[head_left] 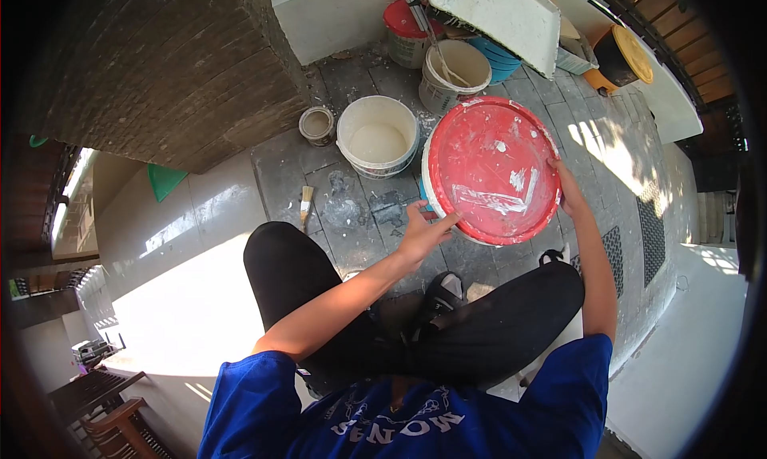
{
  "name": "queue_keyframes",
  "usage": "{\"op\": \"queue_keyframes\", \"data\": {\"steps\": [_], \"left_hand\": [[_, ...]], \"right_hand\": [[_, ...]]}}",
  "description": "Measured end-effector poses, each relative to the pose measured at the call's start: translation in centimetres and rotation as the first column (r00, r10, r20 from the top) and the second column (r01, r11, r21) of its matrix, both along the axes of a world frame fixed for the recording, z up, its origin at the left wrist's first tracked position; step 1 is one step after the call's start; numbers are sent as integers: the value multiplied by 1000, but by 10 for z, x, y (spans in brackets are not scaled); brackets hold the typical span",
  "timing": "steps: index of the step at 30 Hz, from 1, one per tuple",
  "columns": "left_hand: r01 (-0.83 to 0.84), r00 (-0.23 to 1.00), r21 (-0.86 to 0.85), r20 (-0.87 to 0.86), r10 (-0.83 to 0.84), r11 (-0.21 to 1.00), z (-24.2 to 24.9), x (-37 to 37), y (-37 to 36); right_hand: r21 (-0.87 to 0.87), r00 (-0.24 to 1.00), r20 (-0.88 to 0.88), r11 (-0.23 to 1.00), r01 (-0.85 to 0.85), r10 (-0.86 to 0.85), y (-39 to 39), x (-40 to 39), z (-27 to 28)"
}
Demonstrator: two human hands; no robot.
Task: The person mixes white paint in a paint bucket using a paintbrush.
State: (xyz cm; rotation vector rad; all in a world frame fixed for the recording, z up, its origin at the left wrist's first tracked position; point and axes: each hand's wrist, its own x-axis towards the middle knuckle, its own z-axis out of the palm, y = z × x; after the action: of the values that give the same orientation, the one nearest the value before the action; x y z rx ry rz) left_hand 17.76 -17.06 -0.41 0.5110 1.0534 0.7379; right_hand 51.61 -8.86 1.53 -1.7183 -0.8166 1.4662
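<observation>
A large bucket with a paint-marked red lid (499, 167) stands at the right of centre, its white rim showing at the left edge. My left hand (427, 231) is at the lid's lower left edge, thumb and fingers apart around the rim. On the lid's right edge rests my right hand (566, 189), its fingers bent over the rim. Left of the lid is an open white bucket (377, 135) with pale contents. A small open can (317, 126) stands beside that bucket, and a brush (306, 203) with pale bristles lies on the paving nearer my knee.
Behind the lid stand a bucket holding a stick (455, 75), a red-lidded bucket (406, 31), a blue bucket (497, 58) and a tilted white tray (499, 15). A black bucket with a yellow lid (631, 53) is at far right. A brown wall (176, 67) rises at left.
</observation>
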Motion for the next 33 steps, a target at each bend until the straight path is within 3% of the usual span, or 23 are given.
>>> {"op": "queue_keyframes", "data": {"steps": [2,6,11,18,21,28,33], "left_hand": [[101,995,3,19,-101,995,-9,-7,10],[92,996,15,-9,-92,996,-6,-15,25],[198,980,95,-22,-197,976,65,-39,46],[305,950,156,-112,-290,939,117,-72,64],[353,936,219,-95,-340,910,149,-94,77],[195,977,436,-163,-136,878,223,-153,124],[167,971,548,-237,-40,819,239,-202,164]], "right_hand": [[-25,998,-3,998,-59,59,1,4,6],[-19,995,0,995,-101,101,0,6,8],[-28,998,-62,1000,10,-12,-19,-17,54],[43,982,-50,982,186,-184,-45,-60,141],[111,988,-80,984,139,-131,-46,-67,172],[324,989,-82,936,141,-120,-7,-139,225],[405,996,-88,914,19,18,63,-177,212]]}}
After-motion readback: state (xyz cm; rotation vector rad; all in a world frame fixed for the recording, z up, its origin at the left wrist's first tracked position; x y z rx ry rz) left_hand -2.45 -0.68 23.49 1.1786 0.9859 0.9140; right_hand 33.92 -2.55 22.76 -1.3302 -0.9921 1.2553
